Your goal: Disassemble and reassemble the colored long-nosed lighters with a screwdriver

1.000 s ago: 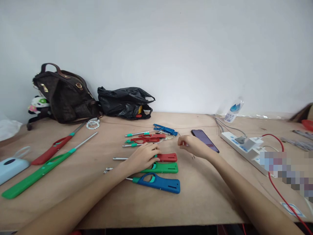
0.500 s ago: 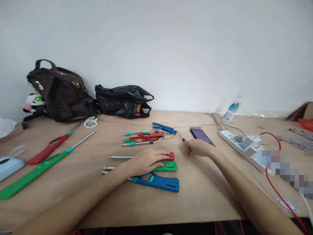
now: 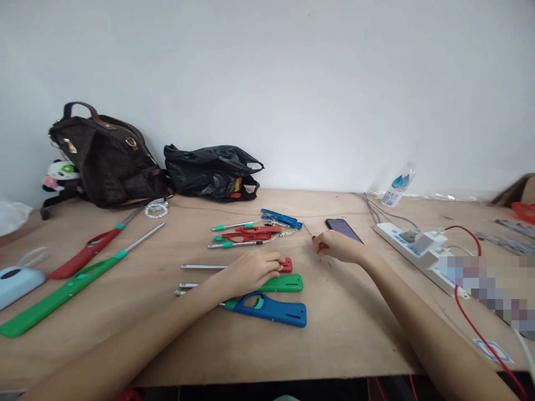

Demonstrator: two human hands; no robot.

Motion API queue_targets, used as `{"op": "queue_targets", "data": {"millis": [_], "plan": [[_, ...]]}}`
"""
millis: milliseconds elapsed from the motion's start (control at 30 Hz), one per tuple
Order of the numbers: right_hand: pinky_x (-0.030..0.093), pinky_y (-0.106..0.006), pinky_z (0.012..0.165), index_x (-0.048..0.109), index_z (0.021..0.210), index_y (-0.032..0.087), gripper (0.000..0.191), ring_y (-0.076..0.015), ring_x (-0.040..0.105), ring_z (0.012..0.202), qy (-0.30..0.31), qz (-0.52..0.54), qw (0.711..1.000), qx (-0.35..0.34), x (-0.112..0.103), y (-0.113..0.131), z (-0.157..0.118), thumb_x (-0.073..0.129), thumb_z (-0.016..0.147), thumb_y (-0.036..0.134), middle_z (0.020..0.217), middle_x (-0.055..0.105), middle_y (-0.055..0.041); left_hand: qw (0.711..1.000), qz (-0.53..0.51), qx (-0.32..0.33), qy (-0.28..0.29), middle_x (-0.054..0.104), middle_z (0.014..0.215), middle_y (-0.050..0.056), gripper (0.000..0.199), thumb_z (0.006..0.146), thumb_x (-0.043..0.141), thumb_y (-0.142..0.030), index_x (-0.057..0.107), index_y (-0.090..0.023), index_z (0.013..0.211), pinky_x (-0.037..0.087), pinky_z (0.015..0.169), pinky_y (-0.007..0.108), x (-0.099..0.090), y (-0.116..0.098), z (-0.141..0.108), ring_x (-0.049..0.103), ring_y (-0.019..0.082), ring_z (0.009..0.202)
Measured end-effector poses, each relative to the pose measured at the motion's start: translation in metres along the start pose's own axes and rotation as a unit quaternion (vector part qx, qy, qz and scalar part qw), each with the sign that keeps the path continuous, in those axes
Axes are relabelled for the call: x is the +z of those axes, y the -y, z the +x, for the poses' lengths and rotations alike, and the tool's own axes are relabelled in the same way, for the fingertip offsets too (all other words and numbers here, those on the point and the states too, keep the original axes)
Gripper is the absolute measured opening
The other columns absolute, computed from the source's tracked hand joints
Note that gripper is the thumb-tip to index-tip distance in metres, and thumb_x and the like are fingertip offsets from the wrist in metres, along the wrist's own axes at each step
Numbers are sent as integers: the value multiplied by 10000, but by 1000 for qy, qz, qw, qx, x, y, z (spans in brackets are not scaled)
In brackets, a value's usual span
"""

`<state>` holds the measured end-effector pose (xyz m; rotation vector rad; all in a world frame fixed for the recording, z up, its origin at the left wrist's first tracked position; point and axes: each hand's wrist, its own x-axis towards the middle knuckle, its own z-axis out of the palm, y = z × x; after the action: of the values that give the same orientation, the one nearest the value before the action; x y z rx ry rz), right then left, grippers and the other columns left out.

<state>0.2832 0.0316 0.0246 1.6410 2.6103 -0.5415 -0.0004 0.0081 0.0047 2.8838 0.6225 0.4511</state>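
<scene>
My left hand (image 3: 253, 270) is closed over a red long-nosed lighter (image 3: 286, 265), hiding the middle of it. Just below lie a green lighter (image 3: 288, 283) and a blue lighter (image 3: 280, 311), their metal tubes pointing left. My right hand (image 3: 336, 246) grips a screwdriver (image 3: 308, 229) low over the table; its thin shaft points away and to the left, and the handle is mostly covered. Near that tip are opened red lighter casings (image 3: 251, 236) and a blue casing (image 3: 281, 218), with loose metal tubes and wires among them.
A phone (image 3: 345, 230) lies beyond my right hand, and a power strip (image 3: 412, 253) with cables stands further right. On the left are longer green (image 3: 62, 295) and red lighters (image 3: 87, 253). A backpack (image 3: 104, 161) and a black plastic bag (image 3: 204, 172) rest by the wall.
My left hand has drawn the red lighter slightly left, its fingers more curled. My right hand has shifted over the screwdriver's handle, covering more of it.
</scene>
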Motion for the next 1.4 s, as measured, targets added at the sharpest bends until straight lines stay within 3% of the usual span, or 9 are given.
{"op": "queue_targets", "data": {"millis": [267,467,567,733,833,967,1133,1267,1400], "plan": [[346,-236,580,627,719,176,176,-172,592,720,-8,-40,999,-4,9,2,-6,540,683,28,789,661,-42,997,8,-72,-5,620,808,32,141,890,569,-199,648,-144,786,407,610,249,1,-9,17,590,161,710],[329,-233,595,593,742,186,245,-155,598,730,-63,-73,995,-39,15,14,-16,470,730,-26,815,670,-24,984,-98,-147,-7,644,776,9,44,755,673,-111,666,-154,750,413,611,229,-1,-7,32,605,157,720],[327,-241,591,583,744,185,238,-160,604,741,-87,-102,989,-63,18,16,-18,463,781,-17,846,673,-30,979,-97,-180,20,672,849,36,159,686,748,-136,700,-152,837,435,640,248,-8,-8,40,629,198,786],[384,-281,685,579,774,174,213,-188,604,758,-111,-191,968,-117,30,15,-17,445,882,49,818,656,-60,963,-113,-220,105,683,759,51,53,694,697,-87,700,-140,702,434,621,264,-14,-10,50,640,216,742],[395,-302,713,569,826,158,186,-198,596,758,-117,-216,963,-109,36,16,-16,420,904,78,861,647,-93,953,-161,-236,101,690,763,40,68,697,698,-97,712,-140,748,440,622,255,-12,-9,48,648,208,742],[381,-287,685,524,869,162,105,-191,575,767,-98,-131,983,-88,35,28,-13,426,903,144,882,625,-92,954,-171,-239,58,678,833,47,107,706,712,-142,714,-146,812,443,637,259,-7,-8,42,643,225,808],[340,-262,633,458,839,184,98,-154,505,693,-74,5,993,-96,27,49,-5,393,872,120,816,581,-43,968,-168,-184,16,665,874,49,67,778,657,-161,691,-156,836,458,701,272,3,-6,32,629,229,868],[350,-264,632,410,779,200,144,-147,469,671,-100,102,984,-102,36,51,3,350,910,188,779,542,-24,977,-133,-163,-20,654,953,54,123,807,662,-206,677,-169,923,475,786,310,13,-2,26,617,233,918],[377,-273,662,420,786,203,150,-159,479,710,-137,146,976,-86,47,45,7,330,904,184,776,530,-16,990,-50,-135,1,640,1007,68,188,791,714,-205,665,-158,966,489,812,320,10,-7,25,620,235,940]]}}
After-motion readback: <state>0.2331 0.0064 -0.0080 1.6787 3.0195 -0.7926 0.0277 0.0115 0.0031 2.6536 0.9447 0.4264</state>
